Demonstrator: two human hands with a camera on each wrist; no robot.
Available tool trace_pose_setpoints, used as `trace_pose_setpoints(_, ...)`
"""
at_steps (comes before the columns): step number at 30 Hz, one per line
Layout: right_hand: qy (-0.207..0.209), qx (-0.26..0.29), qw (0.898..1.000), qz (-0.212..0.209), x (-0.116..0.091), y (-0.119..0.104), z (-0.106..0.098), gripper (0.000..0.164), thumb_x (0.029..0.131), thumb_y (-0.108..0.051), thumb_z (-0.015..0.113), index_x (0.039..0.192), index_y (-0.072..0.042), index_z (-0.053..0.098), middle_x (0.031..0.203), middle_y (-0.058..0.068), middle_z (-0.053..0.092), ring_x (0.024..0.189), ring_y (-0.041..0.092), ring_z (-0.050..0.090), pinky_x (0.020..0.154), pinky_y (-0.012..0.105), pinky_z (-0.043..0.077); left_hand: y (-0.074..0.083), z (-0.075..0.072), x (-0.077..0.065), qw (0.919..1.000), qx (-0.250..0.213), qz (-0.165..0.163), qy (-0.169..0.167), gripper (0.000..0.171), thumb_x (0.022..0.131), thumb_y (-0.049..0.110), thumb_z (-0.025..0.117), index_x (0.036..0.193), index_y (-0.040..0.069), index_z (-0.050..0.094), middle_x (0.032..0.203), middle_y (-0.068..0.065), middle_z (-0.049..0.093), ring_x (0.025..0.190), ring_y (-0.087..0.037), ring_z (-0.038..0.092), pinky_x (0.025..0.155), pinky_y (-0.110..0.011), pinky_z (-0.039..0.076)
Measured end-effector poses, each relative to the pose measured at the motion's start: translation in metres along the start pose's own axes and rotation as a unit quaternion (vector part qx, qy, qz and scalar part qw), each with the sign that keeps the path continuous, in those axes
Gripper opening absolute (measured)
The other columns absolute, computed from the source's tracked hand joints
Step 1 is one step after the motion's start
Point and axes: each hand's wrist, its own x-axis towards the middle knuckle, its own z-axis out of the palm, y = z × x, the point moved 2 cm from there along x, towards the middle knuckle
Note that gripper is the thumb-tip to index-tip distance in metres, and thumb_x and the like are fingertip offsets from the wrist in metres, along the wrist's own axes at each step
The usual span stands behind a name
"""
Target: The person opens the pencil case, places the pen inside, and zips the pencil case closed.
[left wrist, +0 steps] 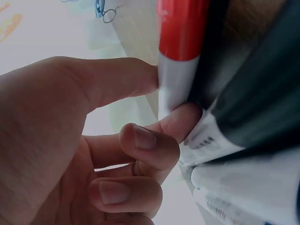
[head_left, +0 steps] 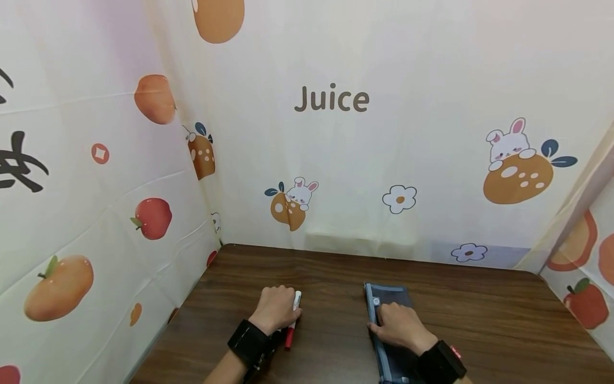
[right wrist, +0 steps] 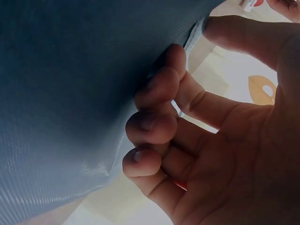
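My left hand (head_left: 275, 309) pinches a marker (head_left: 290, 337) with a white barrel and a red cap, between thumb and index finger. The left wrist view shows the red cap (left wrist: 182, 35) up close. Beside it lie a black-capped marker (left wrist: 255, 89) and white-barrelled markers (left wrist: 248, 183), partly cut off by the frame. On the right, my right hand (head_left: 403, 325) grips the edge of a dark blue zip pouch (head_left: 395, 295) with lighter blue trim. In the right wrist view, curled fingers and thumb meet at the pouch's (right wrist: 65, 93) zipper edge; its inside is hidden.
Both hands work over a dark wooden table (head_left: 331, 277). A printed fabric curtain (head_left: 345, 149) with fruit and rabbits stands behind it and along the left and right sides.
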Motion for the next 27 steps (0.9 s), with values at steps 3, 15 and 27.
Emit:
trace_pose_setpoints(3, -0.001, 0.005, 1.0, -0.002, 0.0006, 0.0009, 0.0001, 0.054, 0.094, -0.032, 0.081, 0.059, -0.02, 0.041, 0.056, -0.01, 0.029, 0.05, 0.006, 0.027, 0.052, 0.025, 0.018, 0.0001, 0.0011, 0.0011, 1.0, 0.003, -0.001, 0.002, 0.045, 0.089, 0.037, 0.084, 0.065, 0.015, 0.052, 0.058, 0.005, 0.046, 0.05, -0.011, 0.043, 0.05, -0.029, 0.037)
trace_pose_setpoints(15, -0.031, 0.021, 0.999, -0.015, 0.0005, 0.0005, -0.0032, 0.04, 0.095, -0.016, 0.069, 0.061, -0.019, 0.048, 0.056, -0.009, 0.035, 0.05, 0.009, 0.034, 0.052, 0.026, 0.021, 0.001, 0.0017, 0.0022, 1.0, 0.004, 0.009, 0.001, 0.041, 0.089, 0.029, 0.081, 0.063, 0.017, 0.051, 0.058, 0.005, 0.045, 0.048, -0.01, 0.042, 0.049, -0.028, 0.036)
trace_pose_setpoints(27, -0.001, 0.05, 0.999, -0.004, -0.0003, -0.0024, -0.0094, 0.046, 0.09, -0.013, 0.068, 0.057, -0.022, 0.036, 0.054, -0.01, 0.026, 0.05, 0.007, 0.025, 0.053, 0.025, 0.017, 0.0049, 0.0017, 0.001, 0.9994, -0.023, 0.011, 0.024, 0.04, 0.08, 0.022, 0.072, 0.056, 0.02, 0.04, 0.053, 0.009, 0.034, 0.046, -0.01, 0.036, 0.048, -0.029, 0.032)
